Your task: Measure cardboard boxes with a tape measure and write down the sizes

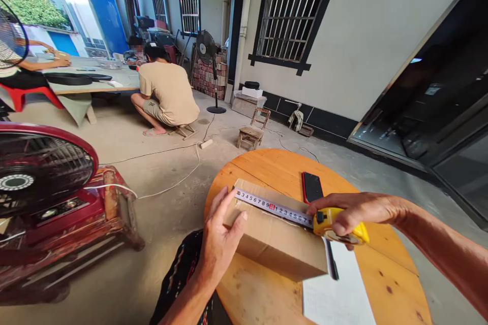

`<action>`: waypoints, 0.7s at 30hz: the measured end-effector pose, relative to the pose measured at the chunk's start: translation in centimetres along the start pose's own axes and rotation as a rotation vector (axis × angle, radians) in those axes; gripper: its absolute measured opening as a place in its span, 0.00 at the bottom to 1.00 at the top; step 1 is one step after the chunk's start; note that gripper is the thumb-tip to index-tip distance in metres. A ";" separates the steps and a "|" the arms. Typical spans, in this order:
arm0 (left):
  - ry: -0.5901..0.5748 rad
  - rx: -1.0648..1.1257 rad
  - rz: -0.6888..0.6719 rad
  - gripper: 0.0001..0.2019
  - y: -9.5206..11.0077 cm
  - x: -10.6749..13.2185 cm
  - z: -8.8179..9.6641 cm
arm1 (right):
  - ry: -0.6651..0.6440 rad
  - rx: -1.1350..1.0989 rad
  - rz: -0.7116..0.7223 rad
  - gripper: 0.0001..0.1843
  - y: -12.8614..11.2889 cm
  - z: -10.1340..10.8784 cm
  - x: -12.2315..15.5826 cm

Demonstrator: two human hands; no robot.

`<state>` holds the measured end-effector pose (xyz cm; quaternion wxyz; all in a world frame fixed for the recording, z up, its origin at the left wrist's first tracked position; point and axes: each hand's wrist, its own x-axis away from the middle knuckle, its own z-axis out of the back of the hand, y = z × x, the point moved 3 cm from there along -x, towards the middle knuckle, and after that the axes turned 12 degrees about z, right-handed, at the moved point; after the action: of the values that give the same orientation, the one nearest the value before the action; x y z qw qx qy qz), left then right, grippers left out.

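Observation:
A brown cardboard box [274,244] lies lengthwise on the round wooden table [396,269]. Across its top runs the pulled-out blade [285,211] of a yellow tape measure [360,234], its numbers facing up. My left hand [220,236] grips the box's left end, thumb on the top, index finger at the blade's tip. At the opposite end my right hand [354,212] is closed around the tape measure's case, thumb on its side. Beside the box's right end, a dark pen [332,262] shows above a white sheet of paper [335,292], partly hidden by the box.
Behind the box lies a red-edged phone [312,187]. A red fan [46,177] stands on a wooden stool at left. Beyond are a small wooden chair [252,134], a power strip [206,144] with cords on the floor, a crouching person [168,89] and another person's arm [46,62].

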<state>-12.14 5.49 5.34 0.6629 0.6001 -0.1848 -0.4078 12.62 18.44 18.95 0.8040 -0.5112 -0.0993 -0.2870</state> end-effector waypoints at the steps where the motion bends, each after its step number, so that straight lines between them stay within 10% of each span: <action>1: -0.002 -0.002 0.008 0.22 0.0 0.0 0.0 | 0.002 -0.049 -0.018 0.32 0.0 -0.1 -0.1; 21: 0.018 -0.049 0.105 0.25 0.0 0.1 0.2 | -0.034 -0.157 0.039 0.32 2.9 0.2 2.5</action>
<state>-12.25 5.28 5.41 0.6996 0.5767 -0.2000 -0.3715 16.36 18.66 17.94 0.7651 -0.5792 -0.0802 -0.2696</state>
